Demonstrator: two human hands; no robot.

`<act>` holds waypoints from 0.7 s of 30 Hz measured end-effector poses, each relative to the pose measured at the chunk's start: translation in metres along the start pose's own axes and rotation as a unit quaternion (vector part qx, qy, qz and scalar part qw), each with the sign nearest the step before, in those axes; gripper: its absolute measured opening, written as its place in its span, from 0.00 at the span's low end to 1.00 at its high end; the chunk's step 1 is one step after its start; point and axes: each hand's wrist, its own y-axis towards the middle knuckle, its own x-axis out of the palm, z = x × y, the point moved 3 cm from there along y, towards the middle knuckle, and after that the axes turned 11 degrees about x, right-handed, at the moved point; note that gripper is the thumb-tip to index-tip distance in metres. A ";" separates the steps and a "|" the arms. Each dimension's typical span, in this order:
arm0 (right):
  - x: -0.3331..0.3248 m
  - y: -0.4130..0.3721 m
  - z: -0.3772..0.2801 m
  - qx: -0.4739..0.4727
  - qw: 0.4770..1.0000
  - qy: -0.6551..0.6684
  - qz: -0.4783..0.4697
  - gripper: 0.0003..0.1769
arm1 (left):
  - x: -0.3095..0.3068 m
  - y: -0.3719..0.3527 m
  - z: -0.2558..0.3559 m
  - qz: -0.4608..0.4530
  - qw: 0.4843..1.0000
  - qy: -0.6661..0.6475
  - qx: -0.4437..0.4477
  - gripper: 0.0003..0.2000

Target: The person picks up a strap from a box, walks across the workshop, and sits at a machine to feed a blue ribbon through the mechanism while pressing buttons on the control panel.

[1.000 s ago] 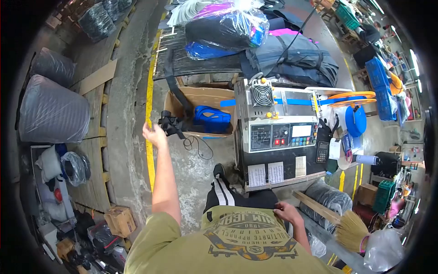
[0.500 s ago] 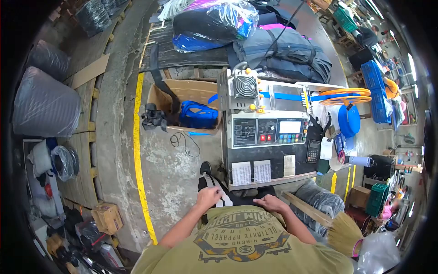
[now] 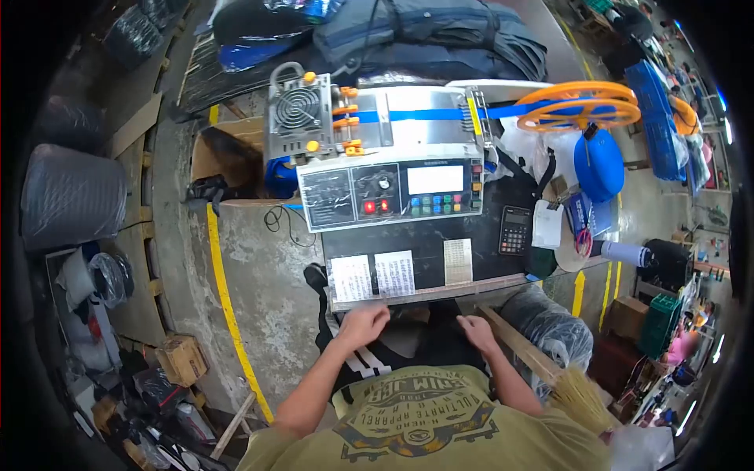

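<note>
My left hand (image 3: 364, 325) is loosely closed above my lap, just below the table's front edge, with nothing visible in it. Closer to the table's middle, my right hand (image 3: 477, 334) is curled over my other thigh, and nothing shows in its fingers. Neither hand touches the machine (image 3: 393, 188), a boxy unit with a fan, lit red switches, a white screen and coloured buttons. A blue strap (image 3: 424, 115) runs flat across its top from an orange reel (image 3: 581, 106). Nearest my left hand are two printed sheets (image 3: 350, 279); a third paper (image 3: 457, 262) lies further right.
A calculator (image 3: 515, 230), a blue strap roll (image 3: 599, 165) and pink-handled scissors (image 3: 583, 242) are at the table's right. A cardboard box (image 3: 228, 161) stands left of the machine. A broom (image 3: 581, 399) and plastic-wrapped roll (image 3: 556, 326) are at my right.
My view has moved closer to the table, so the machine looks larger and further left. Both hands have moved forward toward the table edge and still look curled.
</note>
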 end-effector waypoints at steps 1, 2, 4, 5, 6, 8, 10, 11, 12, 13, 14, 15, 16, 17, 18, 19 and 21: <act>0.010 0.006 0.033 0.017 0.998 0.015 0.052 0.29 | 0.001 0.019 -0.005 0.032 0.997 0.064 0.032 0.05; 0.024 0.008 0.071 0.036 0.994 0.030 0.102 0.28 | 0.004 0.035 -0.018 0.023 0.997 0.070 0.031 0.05; 0.083 0.019 0.180 0.121 0.981 0.096 0.120 0.29 | 0.006 0.062 -0.036 0.084 0.972 0.172 0.136 0.05; 0.134 0.024 0.248 0.129 0.977 0.123 0.118 0.30 | 0.008 0.070 -0.040 0.074 0.972 0.176 0.140 0.05; 0.180 0.028 0.310 0.137 0.972 0.149 0.118 0.31 | 0.010 0.071 -0.044 0.062 0.966 0.198 0.151 0.05; 0.212 -0.001 0.309 0.211 0.946 0.218 0.112 0.33 | 0.013 0.071 -0.047 0.041 0.959 0.224 0.169 0.04; 0.199 -0.028 0.269 0.278 0.928 0.218 0.122 0.36 | 0.016 0.072 -0.050 0.058 0.955 0.233 0.171 0.03; 0.184 -0.035 0.246 0.280 0.937 0.159 0.136 0.37 | 0.016 0.073 -0.049 0.076 0.951 0.237 0.186 0.03; 0.156 -0.047 0.202 0.283 0.942 0.100 0.150 0.38 | 0.017 0.073 -0.051 0.070 0.951 0.235 0.188 0.03; 0.147 -0.038 0.194 0.320 0.934 0.105 0.117 0.40 | 0.018 0.073 -0.052 0.070 0.952 0.234 0.186 0.03; 0.145 -0.037 0.196 0.322 0.934 0.103 0.116 0.40 | 0.020 0.071 -0.053 0.074 0.952 0.233 0.182 0.03; 0.142 -0.034 0.195 0.337 0.922 0.148 0.119 0.41 | 0.021 0.069 -0.054 0.074 0.953 0.232 0.182 0.03; 0.139 -0.028 0.190 0.349 0.908 0.195 0.125 0.42 | 0.019 0.068 -0.053 0.080 0.952 0.230 0.183 0.03; 0.137 -0.024 0.188 0.380 0.900 0.168 0.130 0.42 | 0.018 0.071 -0.054 0.090 0.952 0.228 0.186 0.03; 0.137 -0.015 0.193 0.373 0.902 0.167 0.139 0.42 | 0.017 0.074 -0.054 0.101 0.950 0.228 0.190 0.03; 0.144 -0.010 0.205 0.379 0.905 0.145 0.124 0.42 | 0.017 0.072 -0.055 0.094 0.951 0.228 0.186 0.03; 0.169 0.007 0.249 0.361 0.917 0.111 0.129 0.41 | 0.016 0.070 -0.055 0.088 0.952 0.230 0.182 0.04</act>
